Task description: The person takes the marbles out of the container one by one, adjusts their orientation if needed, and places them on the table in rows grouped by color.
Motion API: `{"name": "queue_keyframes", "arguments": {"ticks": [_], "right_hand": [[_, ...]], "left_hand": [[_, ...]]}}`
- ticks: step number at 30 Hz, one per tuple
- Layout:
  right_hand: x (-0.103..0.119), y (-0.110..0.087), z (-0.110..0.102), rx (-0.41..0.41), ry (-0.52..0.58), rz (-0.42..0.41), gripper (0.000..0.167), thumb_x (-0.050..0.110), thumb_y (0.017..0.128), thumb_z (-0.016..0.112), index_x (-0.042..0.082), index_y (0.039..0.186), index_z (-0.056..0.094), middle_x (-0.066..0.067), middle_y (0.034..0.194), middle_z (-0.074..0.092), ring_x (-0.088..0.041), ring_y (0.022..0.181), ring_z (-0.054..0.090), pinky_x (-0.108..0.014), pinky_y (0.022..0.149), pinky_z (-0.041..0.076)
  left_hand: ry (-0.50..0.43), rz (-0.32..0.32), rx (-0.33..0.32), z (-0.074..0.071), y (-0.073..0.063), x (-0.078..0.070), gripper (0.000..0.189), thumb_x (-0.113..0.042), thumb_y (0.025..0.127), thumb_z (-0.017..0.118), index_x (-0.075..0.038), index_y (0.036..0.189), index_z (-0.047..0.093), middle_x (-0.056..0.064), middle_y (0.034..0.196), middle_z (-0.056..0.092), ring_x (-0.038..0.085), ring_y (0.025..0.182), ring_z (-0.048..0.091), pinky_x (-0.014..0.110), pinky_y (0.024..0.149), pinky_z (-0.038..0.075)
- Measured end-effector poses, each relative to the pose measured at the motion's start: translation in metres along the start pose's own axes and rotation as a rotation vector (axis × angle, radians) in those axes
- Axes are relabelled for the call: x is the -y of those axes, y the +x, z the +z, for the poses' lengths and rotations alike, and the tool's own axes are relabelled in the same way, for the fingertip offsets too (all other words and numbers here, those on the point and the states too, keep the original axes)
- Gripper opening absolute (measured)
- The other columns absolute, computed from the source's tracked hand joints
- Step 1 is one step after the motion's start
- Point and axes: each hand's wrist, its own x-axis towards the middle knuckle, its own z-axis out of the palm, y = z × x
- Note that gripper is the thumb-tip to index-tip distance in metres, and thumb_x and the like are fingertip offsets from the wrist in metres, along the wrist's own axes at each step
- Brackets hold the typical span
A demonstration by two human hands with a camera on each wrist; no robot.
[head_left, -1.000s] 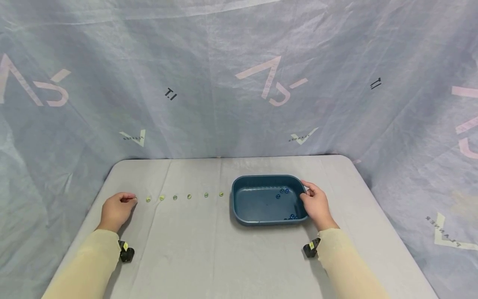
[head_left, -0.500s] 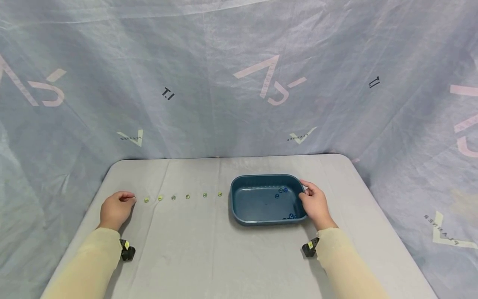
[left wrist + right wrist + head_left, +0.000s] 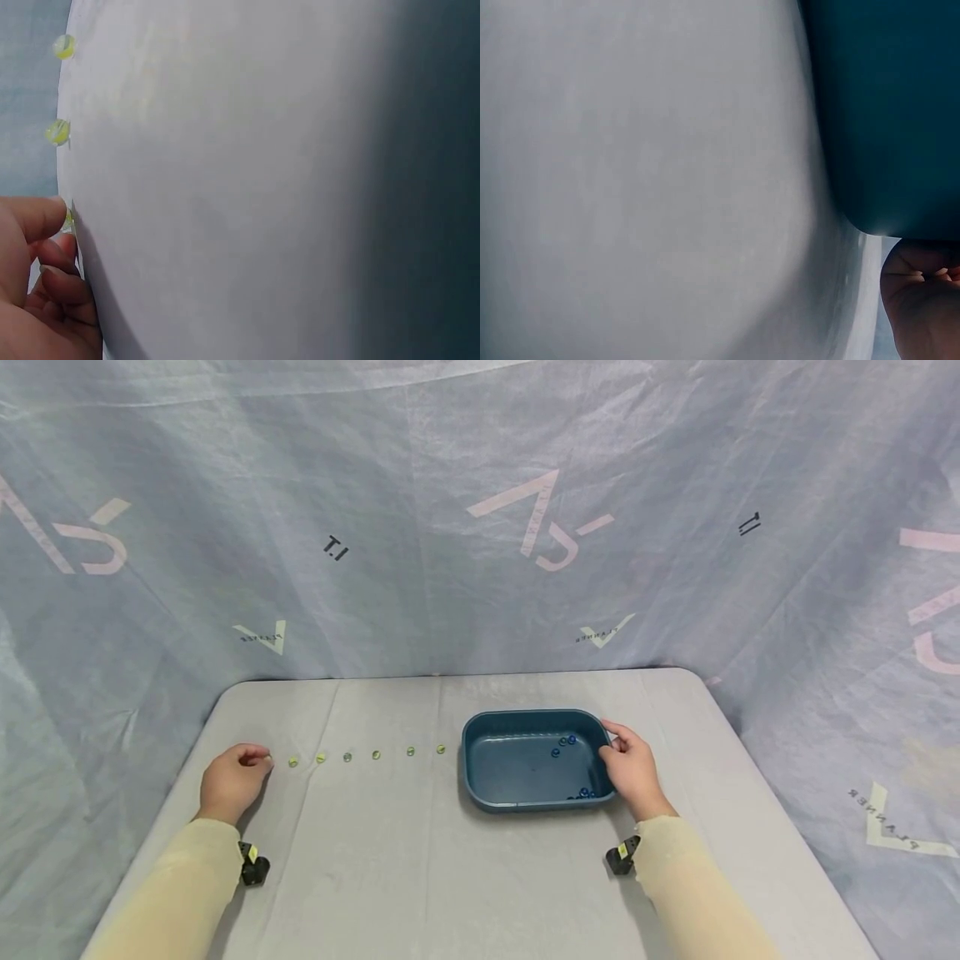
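Note:
In the head view my left hand (image 3: 231, 782) is low at the left end of a row of several small glass marbles. Its thumb and index finger pinch a clear yellow-green marble (image 3: 68, 219), mostly hidden behind the fingertips in the left wrist view. Closest to that hand in the row is another marble (image 3: 293, 762) with a yellow-green swirl. My right hand (image 3: 632, 770) grips the right end of a dark teal plastic basin (image 3: 472, 768), thumb inside over the rim and fingers outside. Several blue marbles (image 3: 572, 740) lie in the basin's right part.
The row runs rightward to a last marble (image 3: 440, 749), just left of the basin. A pale cloth covers the table (image 3: 360, 868). Grey printed fabric (image 3: 420, 568) hangs behind and at both sides. A small black camera (image 3: 255, 866) is strapped to each wrist.
The head view has shifted very slightly, so everything sits a few pixels further left. Both hands, the basin and the marbles keep their places.

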Motion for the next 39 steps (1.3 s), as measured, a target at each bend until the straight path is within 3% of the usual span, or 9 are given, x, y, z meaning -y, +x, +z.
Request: {"name": "queue_keyframes", "arguments": {"ticks": [7,12,17,23,29,33,39], "right_hand": [[0.001,0.000,0.000,0.006,-0.004,0.007,0.050,0.006,0.097,0.055,0.012,0.147,0.058,-0.005,0.081,0.044,-0.021,0.068,0.044,-0.029,0.058,0.037],[0.002,0.000,-0.001,0.012,-0.007,0.008,0.050,0.006,0.097,0.055,0.012,0.147,0.058,-0.005,0.081,0.045,-0.021,0.069,0.045,-0.029,0.059,0.037],[0.003,0.000,-0.002,0.009,-0.015,-0.001,0.051,0.004,0.097,0.055,0.011,0.147,0.058,-0.005,0.081,0.045,-0.021,0.069,0.045,-0.029,0.059,0.037],[0.003,0.000,-0.001,0.011,-0.010,-0.011,0.051,0.004,0.096,0.055,0.010,0.147,0.058,-0.005,0.080,0.045,-0.022,0.068,0.044,-0.029,0.058,0.037],[0.003,-0.001,-0.001,0.021,-0.003,0.000,0.051,0.004,0.096,0.054,0.010,0.147,0.057,-0.004,0.080,0.044,-0.022,0.068,0.044,-0.029,0.058,0.037],[0.002,-0.001,-0.001,0.025,0.001,0.006,0.051,0.004,0.097,0.054,0.011,0.148,0.057,-0.004,0.080,0.043,-0.021,0.068,0.044,-0.029,0.058,0.036],[0.002,-0.001,0.000,0.013,0.004,-0.003,0.051,0.003,0.096,0.055,0.011,0.146,0.058,-0.004,0.080,0.044,-0.021,0.068,0.044,-0.028,0.058,0.036]], "left_hand": [[-0.041,-0.022,0.033,-0.002,0.004,0.004,0.035,-0.021,0.100,0.064,0.004,0.125,0.064,0.021,0.113,0.063,0.035,0.101,0.059,0.045,0.080,0.046],[-0.071,0.008,-0.013,-0.002,0.003,-0.009,0.037,-0.017,0.099,0.063,0.004,0.129,0.063,0.024,0.120,0.062,0.040,0.105,0.060,0.048,0.082,0.048],[-0.090,0.138,-0.032,0.006,-0.005,-0.044,0.032,-0.014,0.102,0.062,0.001,0.129,0.066,0.022,0.122,0.059,0.037,0.101,0.059,0.043,0.076,0.048],[-0.122,0.295,0.017,0.025,-0.020,-0.094,0.024,-0.012,0.100,0.066,-0.002,0.122,0.069,0.015,0.114,0.063,0.024,0.086,0.055,0.032,0.066,0.048],[-0.200,0.361,0.138,0.048,-0.042,-0.135,0.024,-0.011,0.099,0.069,-0.008,0.123,0.070,0.011,0.103,0.063,0.022,0.072,0.053,0.030,0.055,0.046],[-0.260,0.391,0.224,0.065,-0.062,-0.158,0.023,-0.012,0.098,0.072,-0.012,0.121,0.071,0.007,0.095,0.061,0.021,0.066,0.051,0.031,0.054,0.045],[-0.323,0.474,0.299,0.089,-0.089,-0.193,0.021,-0.013,0.097,0.074,-0.016,0.118,0.073,-0.001,0.102,0.066,0.018,0.065,0.051,0.030,0.056,0.044]]}}
